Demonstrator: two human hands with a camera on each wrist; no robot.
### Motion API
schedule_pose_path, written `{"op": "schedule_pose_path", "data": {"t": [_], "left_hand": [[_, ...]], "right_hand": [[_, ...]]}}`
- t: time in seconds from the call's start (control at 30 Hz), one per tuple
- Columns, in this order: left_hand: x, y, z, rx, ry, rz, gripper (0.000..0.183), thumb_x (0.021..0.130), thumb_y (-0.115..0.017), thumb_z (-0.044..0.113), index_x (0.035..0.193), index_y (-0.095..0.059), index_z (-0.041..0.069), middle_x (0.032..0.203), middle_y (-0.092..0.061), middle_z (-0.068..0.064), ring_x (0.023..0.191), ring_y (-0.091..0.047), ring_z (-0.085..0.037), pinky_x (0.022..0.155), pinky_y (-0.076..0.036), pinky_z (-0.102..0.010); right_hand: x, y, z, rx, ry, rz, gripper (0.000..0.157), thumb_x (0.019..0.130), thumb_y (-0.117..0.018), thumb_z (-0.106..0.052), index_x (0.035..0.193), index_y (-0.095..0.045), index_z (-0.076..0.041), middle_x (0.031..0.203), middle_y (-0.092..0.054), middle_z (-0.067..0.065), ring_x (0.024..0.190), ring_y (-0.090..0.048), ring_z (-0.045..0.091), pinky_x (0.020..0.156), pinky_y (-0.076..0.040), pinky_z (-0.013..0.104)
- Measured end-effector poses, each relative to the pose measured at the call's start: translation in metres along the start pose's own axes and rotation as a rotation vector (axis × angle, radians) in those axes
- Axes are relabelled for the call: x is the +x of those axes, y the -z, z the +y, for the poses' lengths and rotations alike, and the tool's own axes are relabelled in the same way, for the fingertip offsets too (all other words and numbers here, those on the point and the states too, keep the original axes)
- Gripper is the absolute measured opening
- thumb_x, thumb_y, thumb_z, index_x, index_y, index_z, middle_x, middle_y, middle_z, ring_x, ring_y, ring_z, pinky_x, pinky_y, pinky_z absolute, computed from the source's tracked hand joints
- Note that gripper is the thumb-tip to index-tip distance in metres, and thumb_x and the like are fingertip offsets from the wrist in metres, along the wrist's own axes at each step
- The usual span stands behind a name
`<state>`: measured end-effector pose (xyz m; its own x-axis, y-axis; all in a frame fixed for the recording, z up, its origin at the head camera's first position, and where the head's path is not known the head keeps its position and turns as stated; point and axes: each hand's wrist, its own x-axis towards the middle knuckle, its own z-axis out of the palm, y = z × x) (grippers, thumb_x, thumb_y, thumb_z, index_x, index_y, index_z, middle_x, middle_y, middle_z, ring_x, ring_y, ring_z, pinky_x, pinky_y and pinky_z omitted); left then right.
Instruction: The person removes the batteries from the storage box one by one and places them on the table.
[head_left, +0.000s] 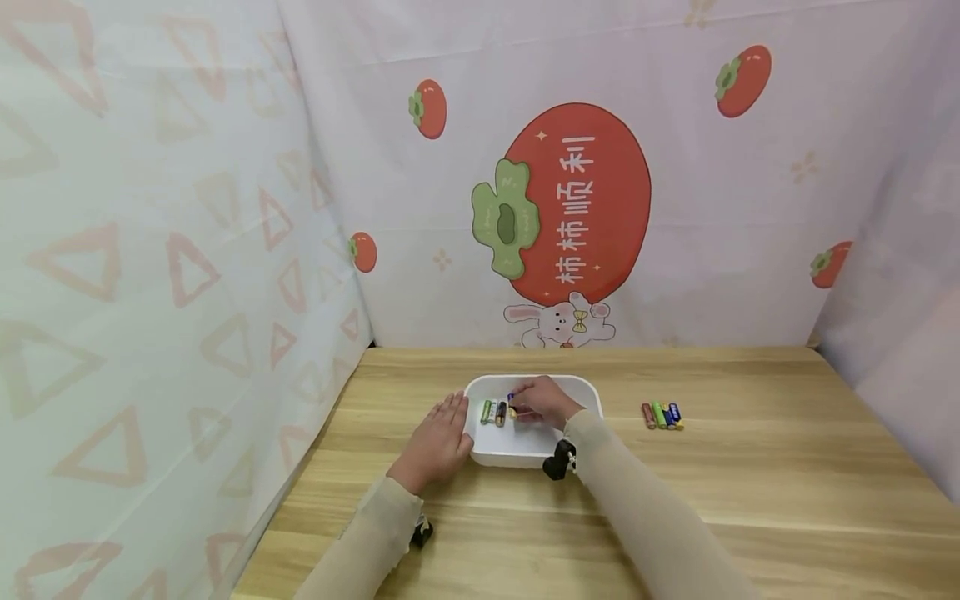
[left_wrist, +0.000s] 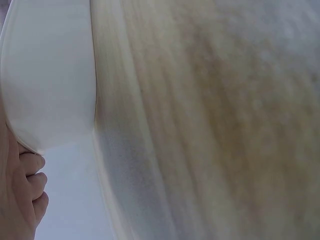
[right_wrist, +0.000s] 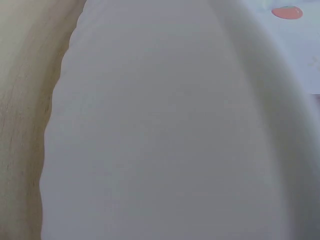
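in a white plastic tray (head_left: 517, 460), a blue-and-yellow cylindrical battery (head_left: 513, 412) is pinched by the right hand (head_left: 546, 402), roughly parallel, just right of a black-and-copper battery (head_left: 500, 414); the rim is touched by the left hand (head_left: 438, 437), fingers straight.

Both sleeves (head_left: 660, 504) ran off the head view's bottom edge; mid-frame, the right hand (head_left: 545, 403) partly hid a battery (head_left: 512, 409).

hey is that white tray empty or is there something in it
Not empty: the head view shows several batteries lying inside the white tray.
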<state>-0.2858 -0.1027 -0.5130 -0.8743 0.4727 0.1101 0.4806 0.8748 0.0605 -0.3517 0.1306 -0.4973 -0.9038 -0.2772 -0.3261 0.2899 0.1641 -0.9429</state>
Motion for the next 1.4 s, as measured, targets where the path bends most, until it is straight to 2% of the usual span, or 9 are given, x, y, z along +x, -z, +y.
{"op": "schedule_pose_path", "data": {"t": [0.37,0.63,0.8,1.2,1.4], "left_hand": [[-0.006,0.003,0.001,0.002,0.019,-0.014,0.063,0.099,-0.041,0.025,0.151,-0.023,-0.007,0.156,-0.024,-0.02,0.144,-0.02,-0.032,0.116,-0.017,-0.045],[-0.005,0.006,0.0,0.003,0.009,-0.003,0.064,0.099,-0.041,0.026,0.151,-0.024,-0.007,0.156,-0.025,-0.02,0.144,-0.021,-0.032,0.116,-0.018,-0.045],[-0.004,0.005,-0.002,0.006,0.004,0.007,0.063,0.099,-0.041,0.026,0.15,-0.026,-0.007,0.156,-0.026,-0.02,0.144,-0.022,-0.033,0.115,-0.019,-0.045],[0.0,-0.002,-0.004,-0.008,-0.008,0.012,0.064,0.099,-0.041,0.026,0.151,-0.023,-0.008,0.156,-0.023,-0.02,0.144,-0.02,-0.033,0.116,-0.018,-0.045],[-0.001,-0.001,-0.002,-0.005,-0.016,0.023,0.063,0.099,-0.041,0.026,0.15,-0.025,-0.009,0.156,-0.024,-0.022,0.144,-0.021,-0.035,0.116,-0.018,-0.045]], "right_hand": [[-0.001,0.001,0.005,0.034,-0.008,-0.018,0.03,0.09,-0.062,-0.001,0.118,-0.062,0.009,0.103,-0.065,0.016,0.084,-0.065,0.023,0.072,-0.057,0.033],[-0.002,0.005,0.003,0.048,0.028,-0.005,0.03,0.091,-0.062,-0.001,0.12,-0.062,0.008,0.109,-0.065,0.021,0.085,-0.065,0.023,0.077,-0.057,0.036],[-0.002,0.008,0.003,0.048,0.02,-0.007,0.031,0.091,-0.062,-0.002,0.12,-0.062,0.008,0.116,-0.062,0.025,0.085,-0.066,0.023,0.077,-0.057,0.035],[-0.011,0.014,0.0,0.014,0.034,-0.004,0.033,0.091,-0.061,-0.002,0.122,-0.06,0.008,0.114,-0.063,0.025,0.088,-0.066,0.024,0.081,-0.056,0.038],[-0.013,0.018,0.002,0.022,0.029,0.013,0.031,0.091,-0.061,-0.003,0.121,-0.062,0.007,0.113,-0.064,0.024,0.084,-0.066,0.022,0.076,-0.057,0.036]]}}
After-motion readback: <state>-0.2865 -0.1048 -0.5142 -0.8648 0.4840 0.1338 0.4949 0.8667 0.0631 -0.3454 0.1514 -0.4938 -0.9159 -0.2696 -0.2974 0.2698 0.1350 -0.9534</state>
